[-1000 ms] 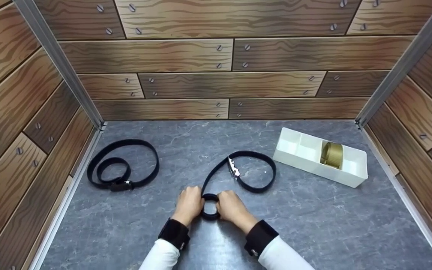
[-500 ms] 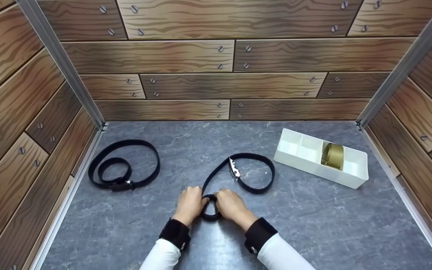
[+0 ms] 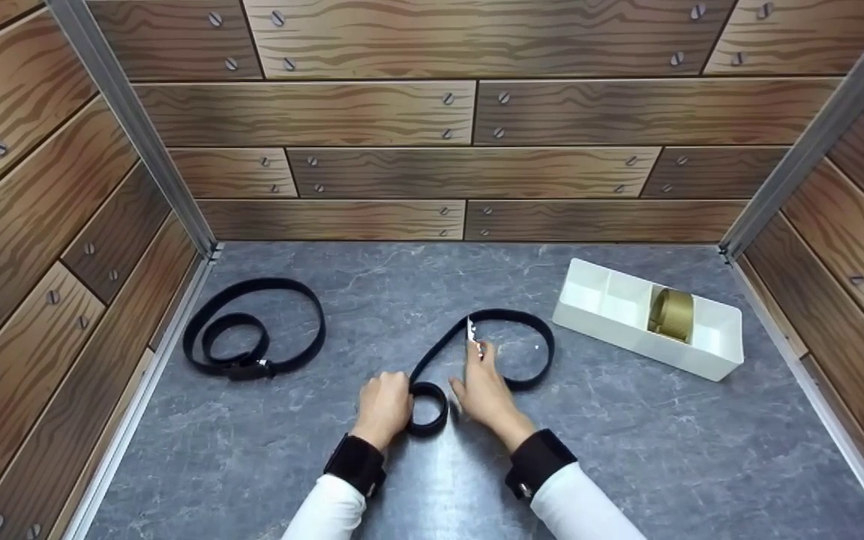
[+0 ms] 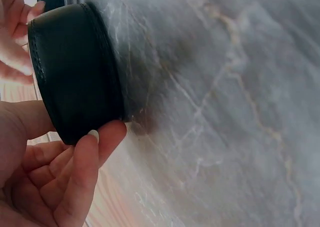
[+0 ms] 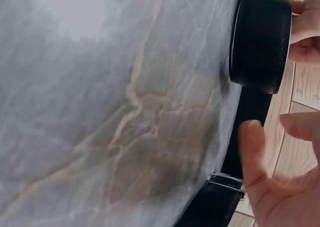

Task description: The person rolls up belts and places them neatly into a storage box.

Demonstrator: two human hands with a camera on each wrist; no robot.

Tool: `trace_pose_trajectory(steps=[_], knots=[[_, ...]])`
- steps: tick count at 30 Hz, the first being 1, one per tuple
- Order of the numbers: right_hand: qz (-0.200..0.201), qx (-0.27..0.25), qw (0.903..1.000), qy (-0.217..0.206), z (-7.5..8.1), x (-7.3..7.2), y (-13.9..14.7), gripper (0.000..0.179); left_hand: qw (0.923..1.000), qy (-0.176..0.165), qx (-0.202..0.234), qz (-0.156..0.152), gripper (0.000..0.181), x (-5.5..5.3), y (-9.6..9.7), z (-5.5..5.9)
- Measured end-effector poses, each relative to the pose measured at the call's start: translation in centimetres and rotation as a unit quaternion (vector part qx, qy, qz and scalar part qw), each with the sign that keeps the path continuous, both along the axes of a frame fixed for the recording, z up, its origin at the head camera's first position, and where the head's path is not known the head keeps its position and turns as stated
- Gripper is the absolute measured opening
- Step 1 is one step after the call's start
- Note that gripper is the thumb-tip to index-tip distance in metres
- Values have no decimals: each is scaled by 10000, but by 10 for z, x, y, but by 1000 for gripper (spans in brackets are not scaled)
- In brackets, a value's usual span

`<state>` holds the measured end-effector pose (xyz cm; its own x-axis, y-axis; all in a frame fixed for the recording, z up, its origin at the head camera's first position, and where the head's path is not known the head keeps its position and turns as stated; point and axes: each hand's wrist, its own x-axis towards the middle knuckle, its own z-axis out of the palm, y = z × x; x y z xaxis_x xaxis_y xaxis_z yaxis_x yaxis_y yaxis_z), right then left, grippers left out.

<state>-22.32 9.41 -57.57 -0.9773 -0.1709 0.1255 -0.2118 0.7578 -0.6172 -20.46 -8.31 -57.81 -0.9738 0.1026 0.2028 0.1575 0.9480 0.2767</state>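
One hand on the coil (image 3: 429, 430), one by the buckle (image 3: 470, 330)

The belt (image 3: 550, 345) stands on edge on the table (image 3: 252, 450), in front of the person: a small coil at the near end, a wide loop at the far right, the buckle between. The left hand (image 3: 384, 409) pinches the coil's left side, presumably so that the wound turns do not spring loose. The right hand (image 3: 490, 394) is spread, thumb and finger apart, its fingertips over the buckle; whether they touch it cannot be told. Edge-on placing probably lets the strap wind evenly. A second belt (image 3: 267, 283) lies to the left, a smaller ring within its loop. At the right, the tray (image 3: 627, 339) holds a gold roll (image 3: 676, 315) in the third compartment from the left, its dividers likely keeping such rolls apart.

Compared with half a second earlier, the right hand has left the coil's right side and reached forward to the buckle; the left hand's hold persists.
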Motion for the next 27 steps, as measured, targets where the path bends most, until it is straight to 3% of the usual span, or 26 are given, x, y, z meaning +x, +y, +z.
trace_pose_trajectory(steps=[2,8,12,17,27], knots=[[4,11,10000,82,-3,-1,3,72,9999,-33,110,68,12,-1,-2,0],[248,-248,9994,-82,-4,-1,16,74,9975,-129,553,411,7,0,-19,-2],[314,-6,9993,-191,1,-4,32,77,9942,-172,853,631,6,1,-34,-2],[397,144,9988,-253,5,-15,60,62,9906,-201,1043,863,8,3,-47,-1],[-94,574,9983,-40,6,-31,116,28,9890,-169,1231,807,8,7,-59,-4]])
